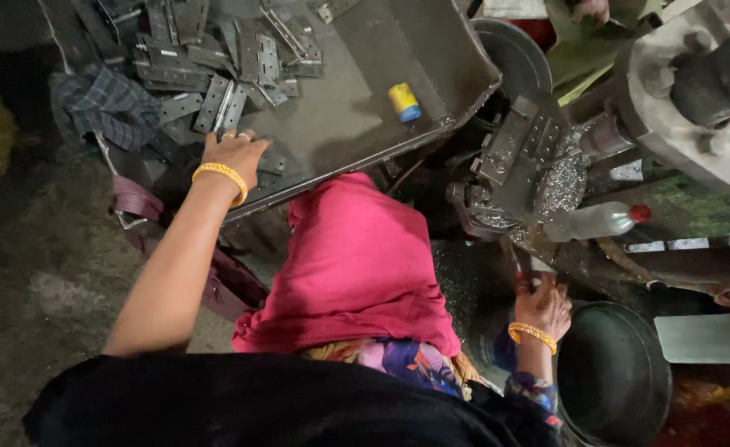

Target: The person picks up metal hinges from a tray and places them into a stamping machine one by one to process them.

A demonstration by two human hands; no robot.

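Grey metal tray (356, 124) — left hand (234, 154) on hinges (216, 103).

Person, seated: black garment across lower frame, pink cloth over lap at centre, floral purple-yellow fabric beneath, gold bangle on left hand (234, 156) and right hand (544, 306), forearms bare.

dim overall | soft overhead light | dark shadowed corners | mild blur
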